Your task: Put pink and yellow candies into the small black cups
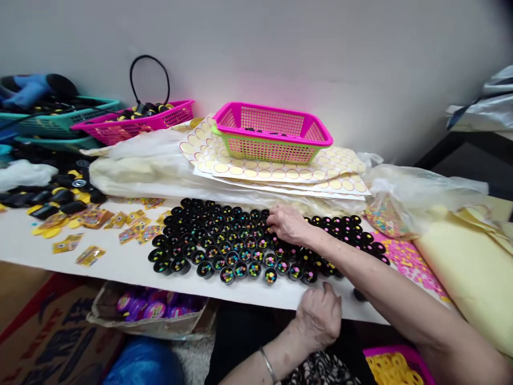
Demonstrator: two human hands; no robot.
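Observation:
Several small black cups (227,275) stand close together on the white table, most with tiny coloured candies inside. My right hand (286,222) reaches over the back of these cups. Its fingers point down in a pinch, and whatever they hold is hidden. Near the table's front edge rests my left hand (320,315), curled closed, with a bracelet (267,364) at the wrist. I cannot make out whether anything is inside it. Loose pink and yellow pieces (409,262) lie spread to the right of the cups.
A pink basket (272,115) sits in a green one on sticker sheets (256,174). Small yellow packets (91,255) and black-yellow parts (62,196) lie left. A bag of candies (387,214) stands back right. Below the table is a box of purple items (156,310).

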